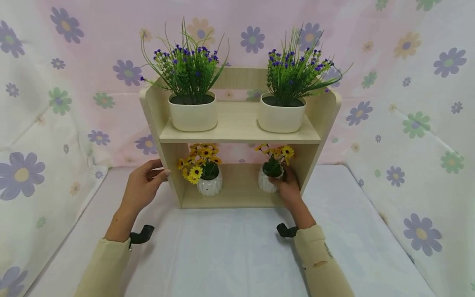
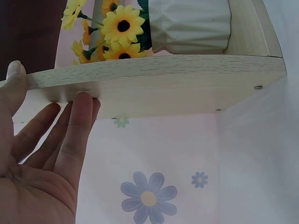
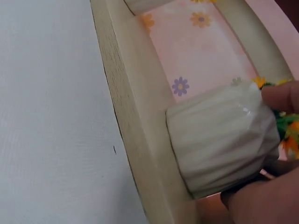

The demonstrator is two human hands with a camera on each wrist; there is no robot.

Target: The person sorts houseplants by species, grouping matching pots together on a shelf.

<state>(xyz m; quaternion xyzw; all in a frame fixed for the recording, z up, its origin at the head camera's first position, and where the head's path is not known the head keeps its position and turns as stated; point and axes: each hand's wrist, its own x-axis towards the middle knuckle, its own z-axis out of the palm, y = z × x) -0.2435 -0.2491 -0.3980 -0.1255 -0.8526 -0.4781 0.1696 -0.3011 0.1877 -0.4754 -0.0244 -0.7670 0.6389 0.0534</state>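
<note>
In the head view a light wooden two-tier shelf (image 1: 237,142) stands on the white-covered table. On its lower tier, at the right, my right hand (image 1: 288,185) grips a ribbed white pot (image 1: 266,181) of yellow flowers. The right wrist view shows thumb and fingers around that ribbed pot (image 3: 224,140), its base at the shelf board. My left hand (image 1: 144,183) touches the shelf's left side panel (image 2: 154,91). Its fairly straight fingers press the outer face, with the thumb at the front edge. Near it on the lower tier sits a matching white pot (image 1: 210,185) with yellow flowers.
Two cream oval planters stand on the upper tier, the left planter (image 1: 193,117) and the right planter (image 1: 282,117), both with tall grass and purple flowers. A flower-printed cloth (image 1: 237,16) hangs behind and at both sides of the table (image 1: 222,251).
</note>
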